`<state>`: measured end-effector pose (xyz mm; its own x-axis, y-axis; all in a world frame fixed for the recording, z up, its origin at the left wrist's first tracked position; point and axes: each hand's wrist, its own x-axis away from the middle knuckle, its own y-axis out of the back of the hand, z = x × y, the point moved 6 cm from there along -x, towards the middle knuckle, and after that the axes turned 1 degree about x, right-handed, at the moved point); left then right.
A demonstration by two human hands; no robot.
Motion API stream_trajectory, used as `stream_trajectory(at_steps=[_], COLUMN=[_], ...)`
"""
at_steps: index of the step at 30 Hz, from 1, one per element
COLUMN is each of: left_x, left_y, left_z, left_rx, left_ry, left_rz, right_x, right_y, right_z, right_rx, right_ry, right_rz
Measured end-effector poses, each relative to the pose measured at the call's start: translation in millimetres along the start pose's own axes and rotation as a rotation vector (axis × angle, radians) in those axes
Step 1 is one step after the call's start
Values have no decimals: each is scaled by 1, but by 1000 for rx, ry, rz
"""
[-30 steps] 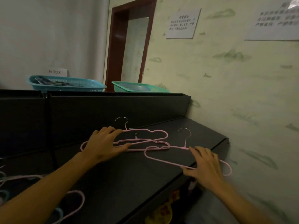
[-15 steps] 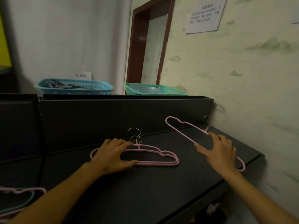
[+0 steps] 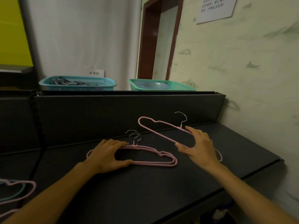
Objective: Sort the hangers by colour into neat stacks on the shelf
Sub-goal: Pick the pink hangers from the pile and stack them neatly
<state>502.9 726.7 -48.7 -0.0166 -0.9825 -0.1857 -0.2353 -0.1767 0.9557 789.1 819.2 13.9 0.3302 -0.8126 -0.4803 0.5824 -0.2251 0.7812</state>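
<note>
A small stack of pink hangers (image 3: pixel 155 160) lies flat on the dark shelf (image 3: pixel 145 191), hooks pointing to the back. My left hand (image 3: pixel 106 155) grips the stack's left half, fingers over the top bar and thumb at the bottom bar. My right hand (image 3: pixel 199 147) holds a single pink hanger (image 3: pixel 155 128) between thumb and fingers, tilted up off the shelf, its left end raised above the stack and its hook (image 3: pixel 182 118) pointing up.
More pink hangers and a teal one (image 3: pixel 14 191) lie at the shelf's lower left. A blue basket (image 3: pixel 77 84) and a green basket (image 3: pixel 161 85) sit on the ledge behind the dark back panel. A wall closes the right side; the shelf's front edge runs diagonally.
My right hand lifted the single pink hanger from flat on the shelf and carried it left towards the stack. My left hand has stayed on the stack.
</note>
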Motion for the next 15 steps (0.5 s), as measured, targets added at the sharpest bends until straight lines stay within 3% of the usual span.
stream_trajectory(at_steps=[15], left_x=[-9], left_y=[-10], left_z=[2], left_rx=[43], left_ry=[-10], left_rz=[6], right_x=[4], right_y=[-11], right_z=[-22], right_rx=[-48], right_ry=[-51], right_rz=[60])
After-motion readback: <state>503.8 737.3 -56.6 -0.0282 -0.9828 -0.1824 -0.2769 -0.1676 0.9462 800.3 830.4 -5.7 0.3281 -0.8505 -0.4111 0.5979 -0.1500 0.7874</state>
